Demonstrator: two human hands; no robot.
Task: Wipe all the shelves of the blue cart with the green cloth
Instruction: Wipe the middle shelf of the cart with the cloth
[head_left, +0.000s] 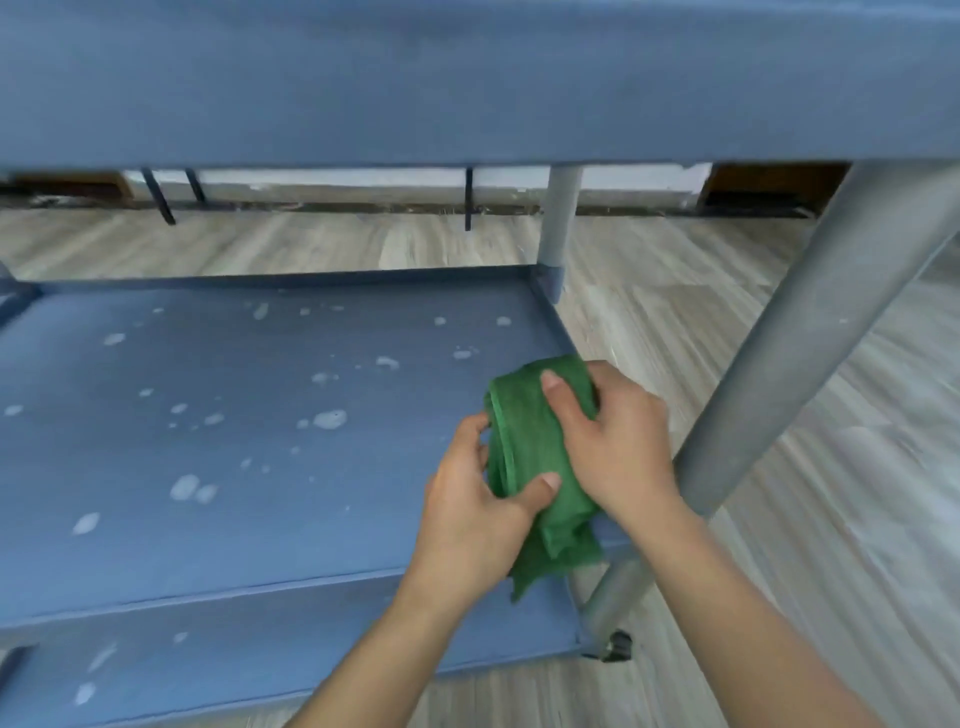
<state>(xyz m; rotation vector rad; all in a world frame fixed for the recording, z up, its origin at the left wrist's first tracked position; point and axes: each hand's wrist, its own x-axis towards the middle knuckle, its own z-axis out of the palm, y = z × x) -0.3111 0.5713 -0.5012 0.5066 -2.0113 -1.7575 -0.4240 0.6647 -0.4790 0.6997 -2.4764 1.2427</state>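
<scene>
The blue cart's middle shelf (234, 441) fills the left and centre of the head view, dotted with several pale white spots. Above it runs the upper shelf's blue edge (467, 88). A lower shelf (260, 649) shows at the bottom, also with a few spots. The green cloth (530, 441) is bunched and folded over the middle shelf's right end. My left hand (472, 514) grips its lower part with the thumb on top. My right hand (613, 436) holds its upper part, fingers pressed on the fabric.
Grey cart posts stand at the right front (810, 338) and far right corner (558, 218). A small black caster (615, 647) sits at the lower shelf's right corner. Pale wood-look floor (831, 545) surrounds the cart, with thin black furniture legs (158, 197) beyond.
</scene>
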